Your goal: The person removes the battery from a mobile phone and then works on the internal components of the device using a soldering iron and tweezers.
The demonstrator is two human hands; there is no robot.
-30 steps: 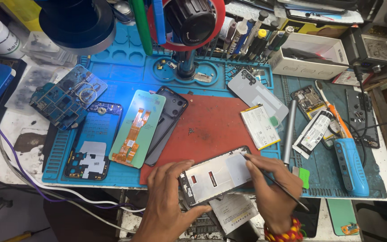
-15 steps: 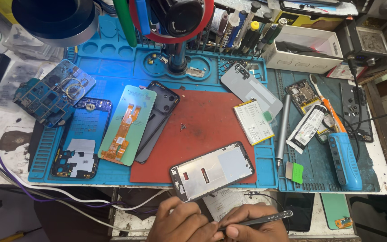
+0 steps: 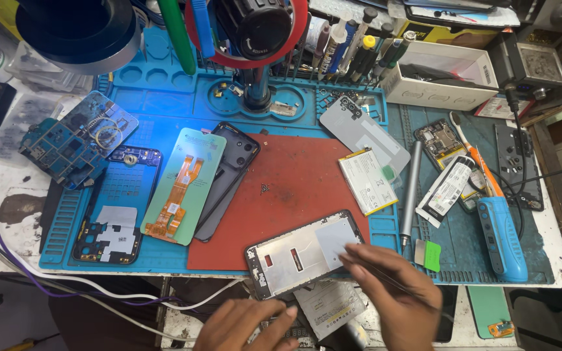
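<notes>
Right hand (image 3: 403, 300), at 5 o'clock, pinches thin tweezers (image 3: 385, 279) against the phone frame (image 3: 304, 252) on the red mat (image 3: 294, 188). Left hand (image 3: 245, 325), at 6 o'clock, rests loosely curled, gripping nothing.

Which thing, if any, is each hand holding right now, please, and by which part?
Right hand pinches a thin dark tool near its tip, over the silver phone frame. Left hand holds nothing visible.

I am reaching my right hand (image 3: 401, 296) forward, fingers pinching together in a tight grip, while my left hand (image 3: 245, 325) is lying low, palm down, fingers loosely spreading.
</notes>
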